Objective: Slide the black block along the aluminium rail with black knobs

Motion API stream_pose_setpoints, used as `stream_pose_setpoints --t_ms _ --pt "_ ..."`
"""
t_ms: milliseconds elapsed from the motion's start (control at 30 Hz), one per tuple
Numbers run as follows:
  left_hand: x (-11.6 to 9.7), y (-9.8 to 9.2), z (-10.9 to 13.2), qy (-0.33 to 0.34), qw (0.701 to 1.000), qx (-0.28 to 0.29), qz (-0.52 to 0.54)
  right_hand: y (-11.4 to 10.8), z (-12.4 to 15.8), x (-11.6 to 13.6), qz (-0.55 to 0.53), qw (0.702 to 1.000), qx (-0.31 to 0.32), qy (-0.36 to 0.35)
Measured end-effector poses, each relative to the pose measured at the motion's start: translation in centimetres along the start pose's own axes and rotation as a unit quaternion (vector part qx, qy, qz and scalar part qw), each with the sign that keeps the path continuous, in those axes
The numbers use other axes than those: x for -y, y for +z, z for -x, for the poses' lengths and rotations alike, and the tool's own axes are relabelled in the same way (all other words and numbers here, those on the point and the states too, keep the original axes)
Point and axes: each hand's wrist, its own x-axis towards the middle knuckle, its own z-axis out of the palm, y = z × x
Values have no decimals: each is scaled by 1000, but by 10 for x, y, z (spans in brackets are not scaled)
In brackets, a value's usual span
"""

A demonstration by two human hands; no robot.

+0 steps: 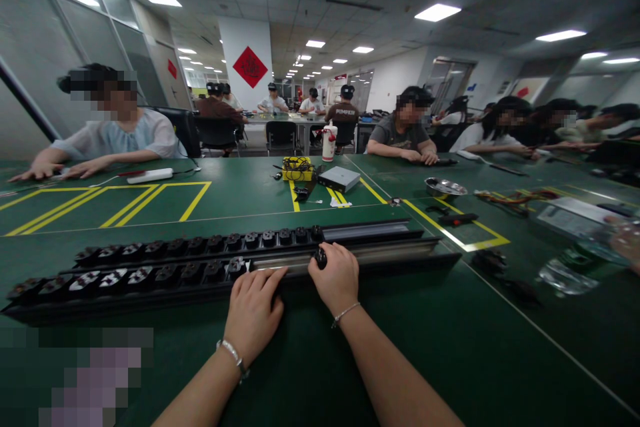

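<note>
Two long black channels (pixel 425 257) lie side by side across the green table in front of me. Rows of small black round parts (pixel 165 273) fill their left stretches, and some have shiny metallic tops. The right stretches show bare, pale inner strips. My left hand (pixel 254 310) rests on the nearer channel beside the last part of its row, fingers stretched out along the edge. A small black round part (pixel 320 257) is pinched between the fingers of my right hand (pixel 337 277), over the nearer channel's bare stretch. Its underside is hidden by my fingers.
Beyond the channels are a yellow box (pixel 297 169) with black cables, a silver box (pixel 340 179) and a white bottle (pixel 329 141). A metal bowl (pixel 446 187) and a clear plastic bottle (pixel 570 272) are on the right. Several people sit around the tables.
</note>
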Motion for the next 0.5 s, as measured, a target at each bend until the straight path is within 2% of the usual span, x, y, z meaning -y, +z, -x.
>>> stream_pose_setpoints --t_ms 500 --pt "-1 -1 0 -2 1000 -5 2 3 1 -3 15 1000 -9 -10"
